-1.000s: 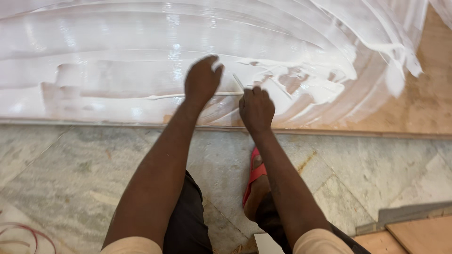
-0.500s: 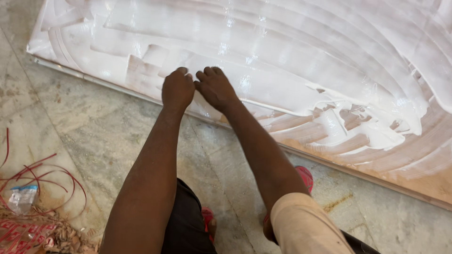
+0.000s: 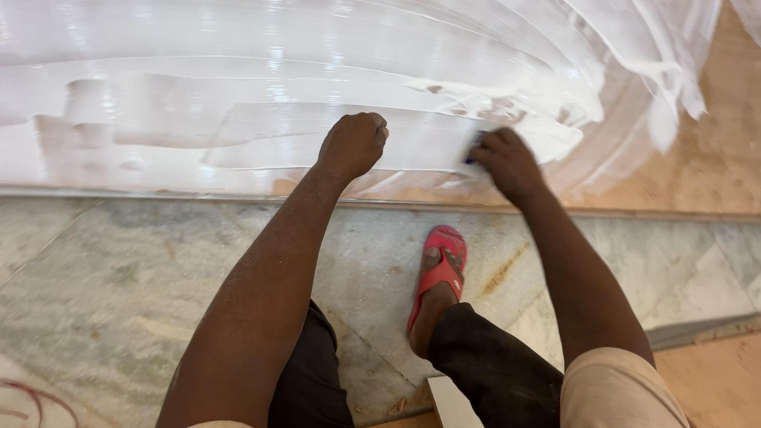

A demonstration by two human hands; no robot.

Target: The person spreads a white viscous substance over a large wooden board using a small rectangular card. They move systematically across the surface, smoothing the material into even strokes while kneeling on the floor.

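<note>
While left hand [image 3: 353,145] rests fisted on white-coated board [image 3: 198,95], right hand [image 3: 507,162] grips small scraper [image 3: 474,147] (mostly hidden).

Two hands [image 3: 353,144], one board [image 3: 713,158], one red sandal [image 3: 441,265].

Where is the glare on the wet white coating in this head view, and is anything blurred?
Head view: bright highlights streak the white coating along the top; the left hand and right hand are sharp, the red sandal too; soft shadow under the arms on the stone floor.
</note>
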